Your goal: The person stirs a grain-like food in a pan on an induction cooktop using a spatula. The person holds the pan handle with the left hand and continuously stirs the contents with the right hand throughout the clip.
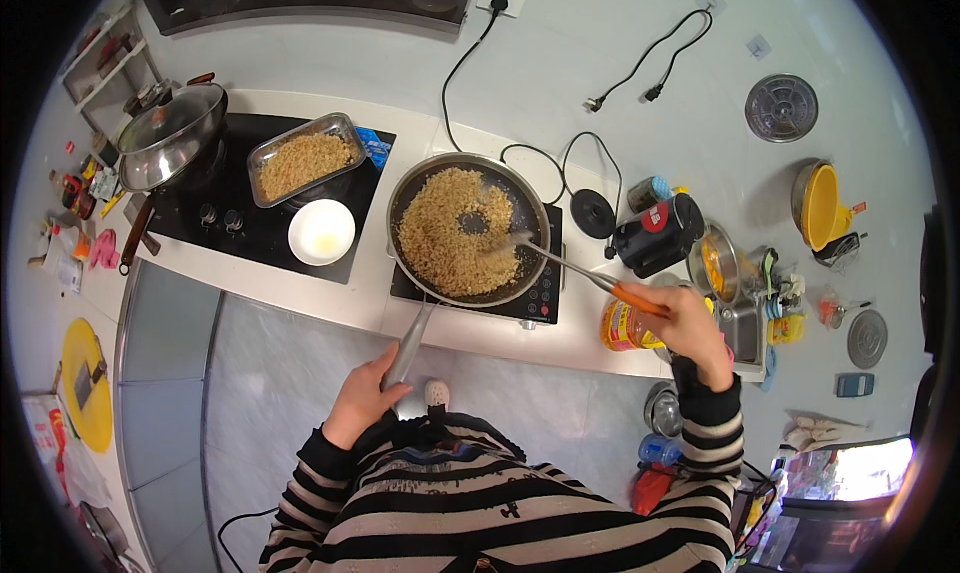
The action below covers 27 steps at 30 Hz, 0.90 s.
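Note:
My left hand [367, 399] grips the grey handle [411, 342] of a wide frying pan [396, 198]. The pan sits on a black induction cooktop [553, 273] and holds a layer of golden-brown, rice-like grains [442, 235]. In my right hand [686, 325] is a spatula [592, 274] with an orange grip and a metal shaft. Its blurred head lies in the grains at the pan's right side. A dark patch of pan bottom shows through near the middle of the grains.
Left of the pan, a rectangular tray [253, 169] of similar grains and a white bowl [304, 254] stand on a black hob [247, 235]. A lidded wok [161, 169] is farther left. An oil bottle [616, 325], a black kettle [652, 235] and a cord [465, 62] are nearby.

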Each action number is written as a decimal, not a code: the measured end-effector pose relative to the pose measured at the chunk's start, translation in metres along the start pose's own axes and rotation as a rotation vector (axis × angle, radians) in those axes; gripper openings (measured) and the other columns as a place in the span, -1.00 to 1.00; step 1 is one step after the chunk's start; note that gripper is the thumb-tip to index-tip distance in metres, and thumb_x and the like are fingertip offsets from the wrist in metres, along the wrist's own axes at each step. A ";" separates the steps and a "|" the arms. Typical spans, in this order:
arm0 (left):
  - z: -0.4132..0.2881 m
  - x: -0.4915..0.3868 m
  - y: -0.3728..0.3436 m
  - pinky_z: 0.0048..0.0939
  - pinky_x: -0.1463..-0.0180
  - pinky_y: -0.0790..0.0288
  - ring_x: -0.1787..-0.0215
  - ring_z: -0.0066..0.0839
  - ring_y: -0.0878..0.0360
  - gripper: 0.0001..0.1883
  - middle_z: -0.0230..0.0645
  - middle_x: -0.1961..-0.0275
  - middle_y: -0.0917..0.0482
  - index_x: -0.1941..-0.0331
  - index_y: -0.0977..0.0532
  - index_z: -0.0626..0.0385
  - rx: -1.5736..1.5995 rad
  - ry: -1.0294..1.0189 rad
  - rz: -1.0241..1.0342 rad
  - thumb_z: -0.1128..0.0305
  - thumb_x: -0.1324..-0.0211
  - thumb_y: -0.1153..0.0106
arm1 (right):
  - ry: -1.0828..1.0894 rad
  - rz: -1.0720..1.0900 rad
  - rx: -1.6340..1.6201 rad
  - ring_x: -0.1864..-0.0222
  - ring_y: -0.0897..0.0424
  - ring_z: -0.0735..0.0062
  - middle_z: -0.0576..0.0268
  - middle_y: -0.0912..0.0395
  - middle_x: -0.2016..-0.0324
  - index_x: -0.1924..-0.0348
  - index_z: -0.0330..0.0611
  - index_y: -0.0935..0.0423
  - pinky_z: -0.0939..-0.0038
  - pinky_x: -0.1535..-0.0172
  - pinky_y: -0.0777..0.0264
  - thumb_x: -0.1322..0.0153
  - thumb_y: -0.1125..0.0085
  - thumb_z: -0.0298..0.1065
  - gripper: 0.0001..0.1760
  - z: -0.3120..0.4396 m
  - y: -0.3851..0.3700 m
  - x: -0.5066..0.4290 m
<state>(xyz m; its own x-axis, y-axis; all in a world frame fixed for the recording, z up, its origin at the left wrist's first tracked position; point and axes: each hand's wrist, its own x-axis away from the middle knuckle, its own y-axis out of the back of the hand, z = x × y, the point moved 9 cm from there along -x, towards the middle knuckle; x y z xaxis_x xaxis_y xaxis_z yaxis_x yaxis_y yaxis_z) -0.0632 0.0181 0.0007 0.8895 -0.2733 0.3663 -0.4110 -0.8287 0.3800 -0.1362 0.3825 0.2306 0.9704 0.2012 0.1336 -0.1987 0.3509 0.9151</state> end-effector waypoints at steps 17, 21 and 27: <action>-0.005 -0.005 -0.003 -0.20 -0.07 -0.50 -0.01 0.12 -0.62 -0.22 0.20 -0.02 -0.61 -0.39 -0.32 0.25 -0.015 0.071 0.073 0.31 -0.08 -0.41 | -0.008 -0.173 -0.271 0.36 -0.58 0.53 -0.01 -0.72 0.23 -0.25 -0.17 -0.54 0.45 0.16 -0.50 -0.40 -0.28 -0.51 -0.48 -0.014 -0.094 -0.047; -0.001 -0.005 -0.002 -0.20 -0.11 -0.49 -0.06 0.12 -0.60 -0.23 0.18 -0.04 -0.61 -0.38 -0.32 0.25 -0.001 -0.011 0.017 0.31 -0.09 -0.40 | -0.019 -0.057 -0.109 0.39 -0.67 0.25 -0.21 -0.67 0.23 -0.24 -0.02 -0.57 0.37 0.16 -0.54 -0.36 -0.29 -0.48 -0.45 0.004 -0.097 -0.047; 0.002 -0.004 0.000 -0.42 0.51 -0.42 0.65 -0.51 -0.45 -0.22 -0.19 0.43 -0.58 -0.44 -0.29 0.16 -0.008 -0.204 -0.082 0.36 -0.13 -0.39 | -0.147 -0.153 -0.344 0.38 -0.53 0.60 0.11 -0.69 0.38 -0.25 -0.16 -0.55 0.46 0.20 -0.48 -0.41 -0.26 -0.45 -0.49 -0.027 -0.074 -0.033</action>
<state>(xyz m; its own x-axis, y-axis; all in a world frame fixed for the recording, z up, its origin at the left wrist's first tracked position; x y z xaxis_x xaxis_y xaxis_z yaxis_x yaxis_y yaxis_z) -0.0660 0.0185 -0.0025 0.9416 -0.2990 0.1548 -0.3365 -0.8484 0.4086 -0.1576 0.3749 0.1483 0.9966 -0.0016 0.0819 -0.0606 0.6576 0.7509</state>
